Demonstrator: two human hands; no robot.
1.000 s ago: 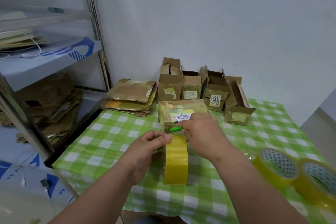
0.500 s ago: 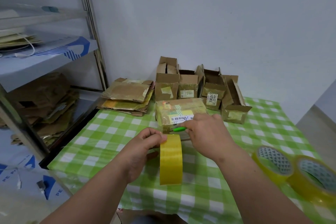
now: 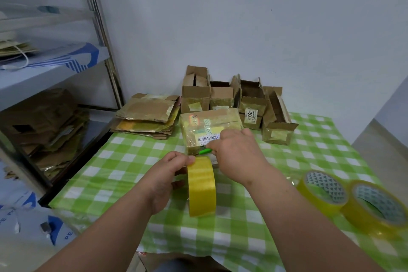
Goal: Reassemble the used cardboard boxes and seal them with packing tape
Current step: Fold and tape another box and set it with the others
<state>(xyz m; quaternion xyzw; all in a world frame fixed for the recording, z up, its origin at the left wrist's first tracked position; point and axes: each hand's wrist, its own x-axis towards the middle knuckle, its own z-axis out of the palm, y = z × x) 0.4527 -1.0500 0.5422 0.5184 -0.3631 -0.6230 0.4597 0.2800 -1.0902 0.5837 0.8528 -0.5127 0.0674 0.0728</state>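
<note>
A closed cardboard box (image 3: pixel 206 125) wrapped in yellowish tape, with a barcode label, lies on the table in front of me. My left hand (image 3: pixel 167 174) holds a yellow tape roll (image 3: pixel 201 185) upright on its edge, thumb on its top. My right hand (image 3: pixel 237 153) is closed around a small green tool (image 3: pixel 205 151), whose tip sits between the roll's top and the box's near side. Whether a tape strip runs from roll to box is hidden by my hands.
Several assembled open boxes (image 3: pixel 251 104) stand at the back against the wall. A stack of flattened boxes (image 3: pixel 146 118) lies back left. Two more tape rolls (image 3: pixel 324 190) (image 3: pixel 377 207) sit at the right. A metal shelf (image 3: pixel 53 68) with flattened cardboard stands left of the green checked table (image 3: pixel 123 161).
Both hands and the roll keep nearly the same pose; the green tool has shifted slightly at the box's near edge. The camera view has tilted a little.
</note>
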